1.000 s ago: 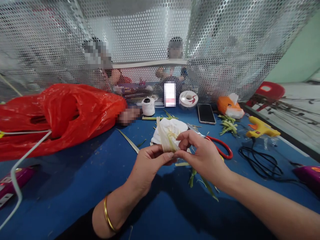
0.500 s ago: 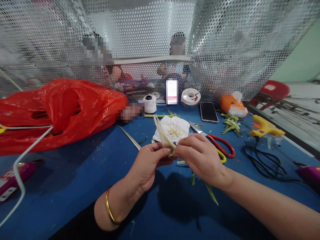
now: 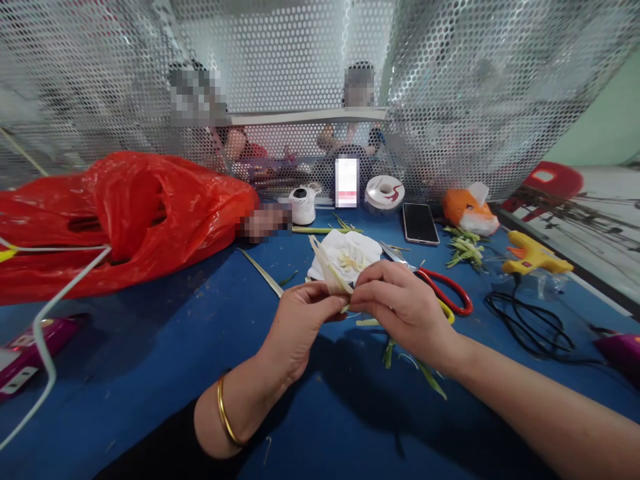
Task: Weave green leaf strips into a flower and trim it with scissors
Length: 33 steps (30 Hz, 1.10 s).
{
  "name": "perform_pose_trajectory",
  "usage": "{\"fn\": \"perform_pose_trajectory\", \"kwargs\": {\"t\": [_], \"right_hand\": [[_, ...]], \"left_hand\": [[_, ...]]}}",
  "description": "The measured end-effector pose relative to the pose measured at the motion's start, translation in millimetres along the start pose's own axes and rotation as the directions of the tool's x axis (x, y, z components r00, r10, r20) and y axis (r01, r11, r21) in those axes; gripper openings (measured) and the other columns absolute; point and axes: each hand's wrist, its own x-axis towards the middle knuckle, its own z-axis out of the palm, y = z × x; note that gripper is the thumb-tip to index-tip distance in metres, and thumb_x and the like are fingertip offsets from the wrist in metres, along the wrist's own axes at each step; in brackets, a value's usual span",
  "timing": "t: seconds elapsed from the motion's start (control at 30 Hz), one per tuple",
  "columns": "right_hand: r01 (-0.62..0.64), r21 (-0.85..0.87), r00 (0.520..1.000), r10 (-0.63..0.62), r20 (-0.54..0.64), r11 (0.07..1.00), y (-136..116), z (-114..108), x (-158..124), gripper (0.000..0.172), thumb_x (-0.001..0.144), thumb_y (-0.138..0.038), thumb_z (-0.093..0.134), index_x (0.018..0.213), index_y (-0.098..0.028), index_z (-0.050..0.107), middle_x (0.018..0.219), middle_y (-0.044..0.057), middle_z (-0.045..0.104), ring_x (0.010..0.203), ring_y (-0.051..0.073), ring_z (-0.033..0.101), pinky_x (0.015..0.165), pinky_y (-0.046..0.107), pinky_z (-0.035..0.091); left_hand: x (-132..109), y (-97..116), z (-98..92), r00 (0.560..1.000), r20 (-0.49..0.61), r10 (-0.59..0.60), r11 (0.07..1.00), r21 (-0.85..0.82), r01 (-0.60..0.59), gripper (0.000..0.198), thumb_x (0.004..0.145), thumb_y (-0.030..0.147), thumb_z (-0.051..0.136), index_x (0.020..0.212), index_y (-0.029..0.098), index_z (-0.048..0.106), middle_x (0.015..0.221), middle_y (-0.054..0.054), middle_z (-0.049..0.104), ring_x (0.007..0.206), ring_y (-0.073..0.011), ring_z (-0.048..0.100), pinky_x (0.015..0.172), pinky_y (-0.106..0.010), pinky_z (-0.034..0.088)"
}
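Over the middle of the table, my left hand [image 3: 305, 317] pinches the base of a pale green-white leaf strip [image 3: 327, 262] between thumb and fingers. The strip points up and away from me. My right hand [image 3: 400, 313] is closed at the same lower end, its fingertips pressed together by the left thumb; the hands largely hide that end. Just beyond, a white cloth [image 3: 370, 248] carries several small pale plant pieces [image 3: 350, 260]. Scissors [image 3: 463, 303] with red and yellow handles lie partly behind my right hand.
Left: a red plastic bag [image 3: 190, 200] and a purple power strip [image 3: 45, 353]. Behind: a white thread spool [image 3: 303, 205], a ribbon roll [image 3: 384, 193] and a lit phone screen [image 3: 347, 180]. Right: a dark phone [image 3: 420, 223], green trimmings [image 3: 465, 248], a tissue pack [image 3: 470, 210] and a yellow glue gun [image 3: 535, 253].
The view has shifted slightly. Both hands still grip the leaf strip's lower end, with the fingers only slightly repositioned.
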Motion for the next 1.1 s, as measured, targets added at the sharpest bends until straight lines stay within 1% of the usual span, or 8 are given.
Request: {"fn": "perform_pose_trajectory", "kwargs": {"t": [0.13, 0.27, 0.5, 0.7, 0.77, 0.9, 1.0, 1.1], "right_hand": [[-0.079, 0.052, 0.995, 0.076, 0.058, 0.996, -1, -1, 1, 0.011, 0.087, -0.017, 0.059, 0.079, -0.02, 0.066, 0.086, 0.003, 0.063, 0.082, 0.016, 0.06, 0.074, 0.032, 0.044], [-0.161, 0.092, 0.983, 0.152, 0.098, 0.983, -3, -3, 1, 0.012, 0.086, -0.016, 0.058, 0.078, -0.021, 0.065, 0.087, 0.003, 0.062, 0.085, 0.016, 0.059, 0.075, 0.032, 0.044], [-0.247, 0.131, 0.969, 0.243, 0.044, 0.96, -3, -3, -1, 0.011, 0.083, -0.014, 0.06, 0.075, -0.021, 0.063, 0.084, 0.002, 0.06, 0.081, 0.017, 0.058, 0.073, 0.033, 0.043], [-0.3, 0.153, 0.953, 0.301, 0.021, 0.941, -7, -1, 0, 0.012, 0.08, -0.01, 0.058, 0.074, -0.02, 0.056, 0.084, 0.002, 0.06, 0.082, 0.018, 0.057, 0.075, 0.035, 0.042], [-0.369, 0.188, 0.928, 0.372, 0.022, 0.91, -8, 0, 0, 0.012, 0.078, -0.011, 0.06, 0.079, -0.021, 0.054, 0.084, 0.002, 0.06, 0.083, 0.018, 0.057, 0.074, 0.035, 0.043], [-0.535, 0.386, 0.832, 0.547, 0.089, 0.751, -6, 4, 0, 0.032, 0.074, -0.013, 0.061, 0.103, -0.021, 0.051, 0.085, 0.001, 0.061, 0.078, 0.017, 0.059, 0.073, 0.033, 0.048], [-0.598, 0.459, 0.782, 0.605, 0.152, 0.658, -5, 6, 0, 0.03, 0.073, -0.015, 0.062, 0.101, -0.021, 0.054, 0.08, -0.001, 0.06, 0.074, 0.016, 0.06, 0.07, 0.031, 0.049], [-0.609, 0.475, 0.767, 0.625, 0.147, 0.636, -5, 6, 1, 0.03, 0.07, -0.014, 0.064, 0.098, -0.02, 0.056, 0.08, 0.0, 0.061, 0.074, 0.015, 0.06, 0.07, 0.032, 0.05]], "left_hand": [[-1, 2, 2.5, 0.999, -0.032, 0.043, 0.997, 0.069, -0.041, 0.012, 0.064, 0.018, 0.072, 0.075, 0.016, 0.076, 0.074, -0.003, 0.072, 0.068, -0.0121, 0.06, 0.065, -0.022, 0.049], [-3, 2, 2.8, 0.998, -0.021, 0.053, 0.994, 0.101, -0.051, 0.009, 0.067, 0.022, 0.073, 0.074, 0.017, 0.076, 0.073, -0.003, 0.072, 0.069, -0.0139, 0.062, 0.064, -0.023, 0.049], [-3, 2, 0.6, 0.996, 0.071, 0.051, 0.988, 0.14, -0.061, 0.012, 0.074, 0.024, 0.069, 0.081, 0.017, 0.076, 0.076, -0.005, 0.074, 0.074, -0.0161, 0.066, 0.069, -0.025, 0.05], [-3, 3, 2.6, 0.998, 0.036, 0.049, 0.978, 0.2, -0.056, 0.012, 0.068, 0.026, 0.075, 0.074, 0.015, 0.076, 0.071, -0.004, 0.072, 0.07, -0.0151, 0.063, 0.067, -0.024, 0.047], [-3, 3, 3.3, 0.998, 0.028, 0.055, 0.98, 0.189, -0.059, 0.013, 0.068, 0.025, 0.076, 0.076, 0.016, 0.077, 0.073, -0.004, 0.073, 0.07, -0.0153, 0.063, 0.067, -0.024, 0.047], [-3, 3, 3.7, 0.998, 0.026, 0.065, 0.984, 0.167, -0.068, 0.015, 0.07, 0.024, 0.075, 0.082, 0.017, 0.078, 0.075, -0.005, 0.074, 0.072, -0.0166, 0.064, 0.069, -0.025, 0.048], [-3, 4, 3.3, 0.998, 0.032, 0.053, 0.984, 0.17, -0.058, 0.017, 0.072, 0.024, 0.074, 0.087, 0.019, 0.078, 0.076, -0.005, 0.075, 0.073, -0.0168, 0.065, 0.07, -0.025, 0.049], [-2, 3, 2.1, 0.998, 0.05, 0.046, 0.982, 0.178, -0.054, 0.016, 0.073, 0.025, 0.072, 0.088, 0.019, 0.078, 0.079, -0.005, 0.075, 0.074, -0.0166, 0.066, 0.071, -0.025, 0.049]]}}
